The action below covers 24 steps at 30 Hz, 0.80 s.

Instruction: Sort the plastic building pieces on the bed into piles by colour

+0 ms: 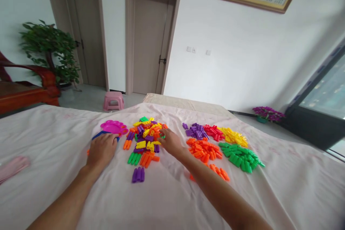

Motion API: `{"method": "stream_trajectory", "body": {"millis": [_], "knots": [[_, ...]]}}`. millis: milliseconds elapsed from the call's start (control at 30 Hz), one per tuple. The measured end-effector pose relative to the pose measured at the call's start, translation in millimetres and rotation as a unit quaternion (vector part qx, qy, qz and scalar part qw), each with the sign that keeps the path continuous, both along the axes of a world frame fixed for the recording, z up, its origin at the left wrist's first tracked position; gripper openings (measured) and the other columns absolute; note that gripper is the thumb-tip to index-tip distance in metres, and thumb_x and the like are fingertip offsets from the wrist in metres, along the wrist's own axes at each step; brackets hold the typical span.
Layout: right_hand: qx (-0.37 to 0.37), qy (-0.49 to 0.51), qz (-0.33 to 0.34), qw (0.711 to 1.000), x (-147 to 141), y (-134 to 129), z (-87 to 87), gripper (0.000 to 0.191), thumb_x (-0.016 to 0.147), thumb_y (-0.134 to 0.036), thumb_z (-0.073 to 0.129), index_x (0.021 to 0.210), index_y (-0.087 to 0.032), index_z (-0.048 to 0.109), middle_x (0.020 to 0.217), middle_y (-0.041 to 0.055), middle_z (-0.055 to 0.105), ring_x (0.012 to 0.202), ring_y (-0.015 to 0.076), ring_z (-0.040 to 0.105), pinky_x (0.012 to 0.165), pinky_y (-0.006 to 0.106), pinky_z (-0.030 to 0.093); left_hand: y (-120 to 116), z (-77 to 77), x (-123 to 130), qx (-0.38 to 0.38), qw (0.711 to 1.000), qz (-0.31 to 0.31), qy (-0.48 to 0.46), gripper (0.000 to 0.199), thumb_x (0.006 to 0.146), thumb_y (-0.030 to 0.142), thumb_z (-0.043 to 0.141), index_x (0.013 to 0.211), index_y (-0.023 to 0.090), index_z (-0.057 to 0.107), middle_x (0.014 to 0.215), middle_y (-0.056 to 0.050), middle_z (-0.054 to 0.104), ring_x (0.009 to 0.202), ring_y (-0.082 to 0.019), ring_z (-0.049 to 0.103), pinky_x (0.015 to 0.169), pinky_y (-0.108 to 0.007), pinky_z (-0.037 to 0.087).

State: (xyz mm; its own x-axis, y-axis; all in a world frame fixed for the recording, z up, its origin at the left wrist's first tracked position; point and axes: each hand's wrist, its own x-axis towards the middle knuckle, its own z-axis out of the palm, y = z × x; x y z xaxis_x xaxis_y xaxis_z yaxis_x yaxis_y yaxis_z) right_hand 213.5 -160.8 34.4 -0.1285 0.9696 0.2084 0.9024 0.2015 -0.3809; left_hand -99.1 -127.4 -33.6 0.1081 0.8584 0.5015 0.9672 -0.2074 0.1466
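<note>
My left hand lies palm down over a blue dish, its fingers partly hidden. A magenta scalloped plate is just beyond it. My right hand reaches to the right side of a mixed pile of plastic bullet-shaped pieces in orange, yellow, purple and green. Its thumb and fingers close around a small green plastic piece. Nearer to me lie joined green pieces, orange pieces and purple pieces.
Right of my right hand are sorted heaps: purple, red, yellow, orange and green. Everything lies on a wrinkled pale cloth. A pink cloth item is at far left; a pink stool stands beyond.
</note>
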Motion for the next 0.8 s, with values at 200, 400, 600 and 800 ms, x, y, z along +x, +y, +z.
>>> {"method": "stream_trajectory", "body": {"millis": [200,400,600,800], "knots": [[0.0,0.027,-0.029,0.999,-6.8,11.7,-10.7,0.032,0.089,-0.023,0.058,0.119,-0.021,0.069,0.116,0.008,0.072,0.102,0.0216,0.067,0.082,0.029,0.047,-1.0,1.8,0.6,0.0,1.0,0.005,0.003,0.043,0.095,0.026,0.041,0.114,0.017,0.078,0.112,-0.013,0.078,0.105,-0.03,0.069,0.096,-0.043,0.047],[0.001,0.209,-0.035,0.977,40.6,4.7,-15.8,0.035,0.083,-0.026,0.062,0.116,-0.018,0.07,0.089,0.0021,0.072,0.078,0.0157,0.065,0.071,0.027,0.048,2.2,-2.9,-2.3,0.0,1.0,0.001,0.013,0.044,0.095,0.025,0.039,0.113,0.016,0.078,0.112,-0.014,0.078,0.106,-0.029,0.069,0.096,-0.042,0.047],[0.038,0.286,-0.069,0.955,140.7,-28.1,0.0,0.033,0.075,-0.031,0.064,0.103,-0.016,0.07,0.087,0.0029,0.072,0.078,0.0174,0.066,0.071,0.029,0.051,9.1,-10.0,-7.0,-0.021,0.999,0.002,0.033,0.045,0.096,0.028,0.039,0.116,0.016,0.077,0.116,-0.013,0.077,0.108,-0.03,0.069,0.096,-0.042,0.046],[0.064,0.272,-0.127,0.952,215.2,-61.9,-2.9,0.03,0.07,-0.029,0.064,0.095,-0.015,0.072,0.08,0.0031,0.072,0.074,0.0186,0.065,0.068,0.029,0.05,10.6,-12.7,-9.1,-0.014,0.998,0.006,0.06,0.047,0.097,0.028,0.037,0.12,0.014,0.075,0.117,-0.014,0.077,0.109,-0.028,0.068,0.098,-0.041,0.045]]}}
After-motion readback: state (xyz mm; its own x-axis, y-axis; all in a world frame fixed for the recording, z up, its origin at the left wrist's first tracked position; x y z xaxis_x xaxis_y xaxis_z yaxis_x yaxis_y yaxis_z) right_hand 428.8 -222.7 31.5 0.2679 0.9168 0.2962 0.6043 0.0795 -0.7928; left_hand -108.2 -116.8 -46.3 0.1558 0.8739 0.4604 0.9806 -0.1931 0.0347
